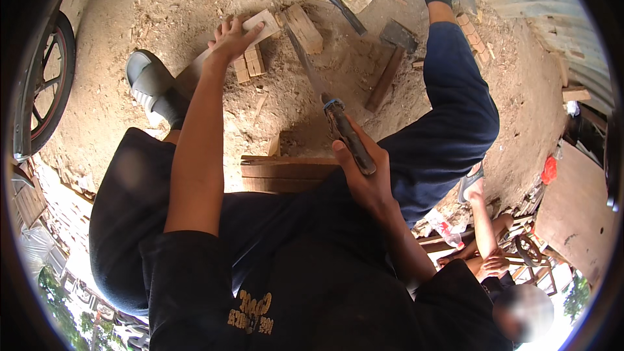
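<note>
My right hand (370,179) is wrapped round the dark handle of a handsaw (302,55). Its long thin blade points away from me and lies against or close beside the end of a pale wooden board (261,23); contact cannot be made out. My left hand (232,40) presses down on that board, thumb on top and fingers over its far edge. Under the board sits a small wooden block (250,63). A thicker wood block (303,28) lies just right of the blade.
A hatchet-like tool (393,58) and a dark chisel-like tool (343,10) lie on the dirt ground to the right. I sit on a wooden plank (286,172). A wheel (49,84) stands far left, corrugated metal (539,0) far right. Another person (484,263) sits at lower right.
</note>
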The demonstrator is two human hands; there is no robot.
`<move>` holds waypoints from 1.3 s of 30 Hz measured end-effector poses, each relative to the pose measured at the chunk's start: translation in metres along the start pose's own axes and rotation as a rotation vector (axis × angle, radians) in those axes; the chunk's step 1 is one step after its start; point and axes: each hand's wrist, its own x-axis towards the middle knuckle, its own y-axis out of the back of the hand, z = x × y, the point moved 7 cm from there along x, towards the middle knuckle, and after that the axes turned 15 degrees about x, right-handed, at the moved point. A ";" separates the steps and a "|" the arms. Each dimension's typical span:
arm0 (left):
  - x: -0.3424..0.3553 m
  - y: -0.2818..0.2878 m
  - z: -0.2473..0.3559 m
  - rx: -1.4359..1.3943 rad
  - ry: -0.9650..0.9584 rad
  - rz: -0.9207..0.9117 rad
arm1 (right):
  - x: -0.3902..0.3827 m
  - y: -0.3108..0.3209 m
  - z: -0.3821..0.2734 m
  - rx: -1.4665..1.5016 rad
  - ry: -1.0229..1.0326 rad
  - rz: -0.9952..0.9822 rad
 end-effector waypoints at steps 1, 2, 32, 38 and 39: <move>0.000 0.001 0.000 0.002 0.000 0.001 | 0.000 0.000 0.001 0.007 0.016 0.001; 0.000 0.001 0.001 0.001 -0.002 0.002 | 0.000 0.000 0.002 0.011 0.031 0.004; 0.001 0.003 0.001 0.048 0.033 -0.050 | -0.024 -0.019 -0.004 0.012 0.001 -0.033; 0.001 -0.003 -0.002 0.047 0.031 -0.026 | -0.038 -0.023 -0.004 0.012 -0.105 -0.034; 0.000 -0.002 0.000 0.052 0.036 -0.033 | -0.040 -0.019 -0.004 0.023 -0.122 -0.023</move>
